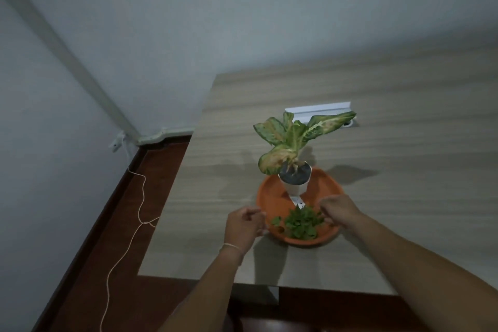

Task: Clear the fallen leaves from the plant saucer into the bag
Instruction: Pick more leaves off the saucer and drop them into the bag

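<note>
An orange saucer sits on the wooden table and holds a white pot with a variegated plant. A pile of small green fallen leaves lies in the saucer's near part. My left hand is at the saucer's left rim, fingers curled; whether it grips the rim is unclear. My right hand reaches down at the right side of the leaf pile, fingertips touching the leaves. No bag shows in this view.
The wooden table stretches away to the right, with a white cable slot behind the plant. Its left edge drops to a dark red floor where a thin cord runs. Grey walls meet at the corner on the left.
</note>
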### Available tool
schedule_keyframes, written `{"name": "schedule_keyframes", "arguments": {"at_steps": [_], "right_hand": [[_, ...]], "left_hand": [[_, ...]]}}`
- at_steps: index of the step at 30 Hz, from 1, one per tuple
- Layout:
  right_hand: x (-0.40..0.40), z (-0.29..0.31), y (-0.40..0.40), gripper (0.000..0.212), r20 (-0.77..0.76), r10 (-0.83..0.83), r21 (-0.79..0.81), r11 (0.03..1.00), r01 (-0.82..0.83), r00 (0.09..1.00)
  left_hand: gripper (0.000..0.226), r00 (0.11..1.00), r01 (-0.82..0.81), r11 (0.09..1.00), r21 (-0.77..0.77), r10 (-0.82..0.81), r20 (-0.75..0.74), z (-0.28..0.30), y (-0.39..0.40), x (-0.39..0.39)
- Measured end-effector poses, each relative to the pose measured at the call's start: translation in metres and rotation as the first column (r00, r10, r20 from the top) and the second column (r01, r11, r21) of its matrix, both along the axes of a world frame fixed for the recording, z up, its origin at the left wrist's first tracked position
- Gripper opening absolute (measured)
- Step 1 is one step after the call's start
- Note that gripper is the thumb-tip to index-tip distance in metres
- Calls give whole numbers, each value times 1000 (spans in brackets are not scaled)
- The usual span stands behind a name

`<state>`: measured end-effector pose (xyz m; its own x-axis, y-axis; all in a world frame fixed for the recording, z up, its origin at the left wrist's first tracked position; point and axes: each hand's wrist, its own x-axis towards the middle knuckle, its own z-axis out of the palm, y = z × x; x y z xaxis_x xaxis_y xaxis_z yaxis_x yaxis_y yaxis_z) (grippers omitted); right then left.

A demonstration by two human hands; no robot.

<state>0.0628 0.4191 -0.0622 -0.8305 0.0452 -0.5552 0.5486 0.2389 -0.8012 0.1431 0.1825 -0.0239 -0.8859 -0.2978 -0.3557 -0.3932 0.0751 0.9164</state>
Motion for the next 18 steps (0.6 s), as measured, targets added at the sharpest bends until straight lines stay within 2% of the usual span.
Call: {"name": "schedule_keyframes", "arguments": {"at_steps": [3, 6, 8, 10, 12, 14, 18], "right_hand": [[-12, -5, -3, 32, -47, 270, 177, 950, -258, 962], [-23, -21, -7, 39, -3, 422, 308, 863, -401, 906], [-30, -39, -5, 39, 35, 479, 413, 792, -449, 877], [-33, -50, -2, 40, 53, 520, 447, 751, -486, 852], [-31, -41, -5, 27, 54, 553, 493, 709, -504, 831], [-32, -41, -7, 16, 47, 583, 513, 683, -521, 811], [-30, -35, -5, 26, 39, 675, 560, 596, -575, 737]], "left_hand": [[27, 983, 182, 959, -218, -180, 29, -11, 13, -30], [28, 933, 358, 844, -400, -343, 111, -22, 27, -56], [33, 877, 478, 737, -478, -434, 208, -30, 33, -69], [38, 780, 616, 580, -532, -542, 312, -40, 36, -77], [45, 700, 692, 429, -580, -595, 395, -48, 38, -80], [56, 670, 724, 382, -574, -587, 454, -54, 39, -80], [68, 653, 744, 349, -570, -563, 506, -63, 36, -75]]}}
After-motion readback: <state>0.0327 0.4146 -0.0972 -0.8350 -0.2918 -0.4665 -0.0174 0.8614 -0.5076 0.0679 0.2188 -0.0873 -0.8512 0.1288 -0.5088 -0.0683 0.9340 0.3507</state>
